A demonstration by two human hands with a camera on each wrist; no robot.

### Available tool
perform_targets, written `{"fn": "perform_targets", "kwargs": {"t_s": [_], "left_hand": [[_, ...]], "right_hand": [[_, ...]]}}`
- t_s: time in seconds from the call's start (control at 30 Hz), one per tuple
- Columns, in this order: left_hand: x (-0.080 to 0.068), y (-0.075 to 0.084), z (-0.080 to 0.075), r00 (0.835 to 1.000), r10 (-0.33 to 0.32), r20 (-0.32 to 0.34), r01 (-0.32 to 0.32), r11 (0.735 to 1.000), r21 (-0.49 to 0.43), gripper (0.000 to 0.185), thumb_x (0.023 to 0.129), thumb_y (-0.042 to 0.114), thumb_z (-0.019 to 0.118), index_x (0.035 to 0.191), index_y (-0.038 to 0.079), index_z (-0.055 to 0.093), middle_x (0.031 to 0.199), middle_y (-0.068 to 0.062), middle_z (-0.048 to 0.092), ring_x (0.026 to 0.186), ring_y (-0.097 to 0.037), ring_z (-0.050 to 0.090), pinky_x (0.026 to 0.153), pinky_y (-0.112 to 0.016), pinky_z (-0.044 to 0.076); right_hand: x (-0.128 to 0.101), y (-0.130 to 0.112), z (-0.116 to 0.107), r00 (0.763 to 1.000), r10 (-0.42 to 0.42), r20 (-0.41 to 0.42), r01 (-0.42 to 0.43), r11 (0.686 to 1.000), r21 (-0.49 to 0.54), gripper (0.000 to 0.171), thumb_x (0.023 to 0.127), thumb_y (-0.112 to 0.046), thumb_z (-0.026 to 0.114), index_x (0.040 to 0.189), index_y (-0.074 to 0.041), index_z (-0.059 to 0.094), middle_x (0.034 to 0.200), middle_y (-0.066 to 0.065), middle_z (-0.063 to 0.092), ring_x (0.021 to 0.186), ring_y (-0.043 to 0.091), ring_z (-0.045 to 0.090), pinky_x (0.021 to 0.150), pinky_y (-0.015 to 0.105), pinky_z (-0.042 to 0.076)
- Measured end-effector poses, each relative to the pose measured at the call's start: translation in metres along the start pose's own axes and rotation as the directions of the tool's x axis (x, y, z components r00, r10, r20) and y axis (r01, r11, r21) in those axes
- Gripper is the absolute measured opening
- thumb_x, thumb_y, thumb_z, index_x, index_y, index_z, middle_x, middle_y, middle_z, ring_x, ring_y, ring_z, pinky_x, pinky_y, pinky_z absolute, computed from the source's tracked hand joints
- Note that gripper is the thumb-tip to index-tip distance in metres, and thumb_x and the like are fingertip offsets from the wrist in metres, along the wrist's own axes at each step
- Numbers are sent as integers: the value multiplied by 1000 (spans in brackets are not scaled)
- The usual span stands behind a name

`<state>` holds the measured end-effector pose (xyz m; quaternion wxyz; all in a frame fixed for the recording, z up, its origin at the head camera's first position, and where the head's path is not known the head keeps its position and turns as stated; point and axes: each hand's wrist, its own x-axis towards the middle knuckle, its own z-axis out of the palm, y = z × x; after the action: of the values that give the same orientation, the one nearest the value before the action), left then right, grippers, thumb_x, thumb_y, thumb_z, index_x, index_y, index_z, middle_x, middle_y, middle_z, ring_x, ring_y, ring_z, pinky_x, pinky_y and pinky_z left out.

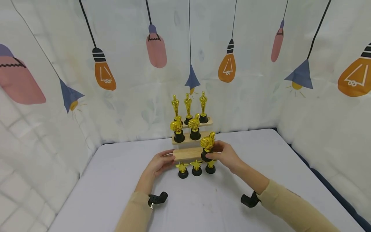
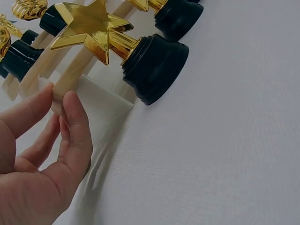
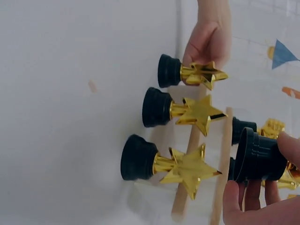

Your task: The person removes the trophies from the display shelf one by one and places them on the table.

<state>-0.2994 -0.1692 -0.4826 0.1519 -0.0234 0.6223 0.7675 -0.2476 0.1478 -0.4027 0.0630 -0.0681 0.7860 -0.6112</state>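
My left hand (image 1: pixel 158 163) pinches the left end of the lowest wooden shelf board (image 1: pixel 186 154); the left wrist view shows thumb and fingers around the board's end (image 2: pixel 70 77). With my right hand (image 1: pixel 227 156) I hold a gold thumbs-up trophy (image 1: pixel 207 141) by its black base (image 3: pixel 262 157), upright at the right end of that board. The open rim of the base faces the board in the right wrist view. Two more thumbs-up trophies, one left (image 1: pixel 177 125) and one beside it (image 1: pixel 195 124), stand on the middle board (image 1: pixel 186 137).
Three gold figure trophies (image 1: pixel 188 106) stand on the top board (image 1: pixel 208 121). In front of the rack, three star trophies (image 1: pixel 196 167) stand in a row on the white table (image 1: pixel 130 180). A cloth printed with lamps (image 1: pixel 130 112) hangs behind.
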Motion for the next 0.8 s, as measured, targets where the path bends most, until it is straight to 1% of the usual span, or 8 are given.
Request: {"fn": "perform_targets", "kwargs": {"t_s": [0.1, 0.2, 0.4, 0.53, 0.67, 0.8], "left_hand": [[0, -1, -1, 1000, -8, 5, 8, 1000, 6, 58, 97, -2, 67, 150, -8, 42, 135, -23, 58, 101, -20, 68, 85, -28, 59], [0, -2, -1, 1000, -14, -8, 14, 1000, 1, 57, 97, -3, 67, 149, -7, 44, 135, -23, 58, 101, -21, 68, 84, -29, 59], [0, 2, 1, 1000, -10, -28, 10, 1000, 7, 54, 97, -3, 67, 148, -5, 48, 135, -24, 58, 102, -22, 68, 83, -29, 59], [0, 5, 0, 1000, -4, -20, 4, 1000, 14, 55, 97, -2, 67, 148, -6, 47, 134, -23, 59, 101, -21, 68, 84, -29, 59], [1, 2, 1, 1000, -4, -12, 4, 1000, 17, 55, 97, -2, 68, 148, -6, 47, 133, -23, 59, 101, -21, 68, 84, -29, 59], [1, 0, 2, 1000, -8, -22, 9, 1000, 18, 54, 97, -2, 67, 147, -6, 48, 133, -23, 60, 100, -22, 68, 83, -30, 59]], "right_hand": [[-3, 1, 5, 1000, 16, 16, -16, 1000, 4, 53, 88, -15, 83, 132, 0, 58, 126, 12, 63, 117, 29, 58, 102, 47, 50], [-6, 2, 10, 999, 10, 31, -11, 1000, 15, 52, 88, -13, 83, 132, 0, 59, 124, 12, 64, 115, 28, 59, 100, 45, 52], [-9, 1, 19, 999, -11, 50, 10, 1000, 17, 51, 87, -13, 84, 131, -1, 60, 122, 10, 65, 112, 26, 60, 98, 43, 52], [-12, -1, 26, 998, -6, 69, 5, 1000, 25, 51, 86, -12, 84, 131, -2, 61, 122, 8, 65, 113, 25, 60, 99, 41, 53], [-18, 1, 32, 997, -6, 78, 5, 1000, 22, 54, 86, -12, 85, 132, -2, 60, 121, 8, 65, 112, 25, 60, 97, 40, 55], [-22, 5, 39, 994, -35, 107, 33, 999, 18, 54, 84, -11, 86, 130, 0, 60, 118, 8, 66, 108, 25, 61, 92, 39, 56]]}}
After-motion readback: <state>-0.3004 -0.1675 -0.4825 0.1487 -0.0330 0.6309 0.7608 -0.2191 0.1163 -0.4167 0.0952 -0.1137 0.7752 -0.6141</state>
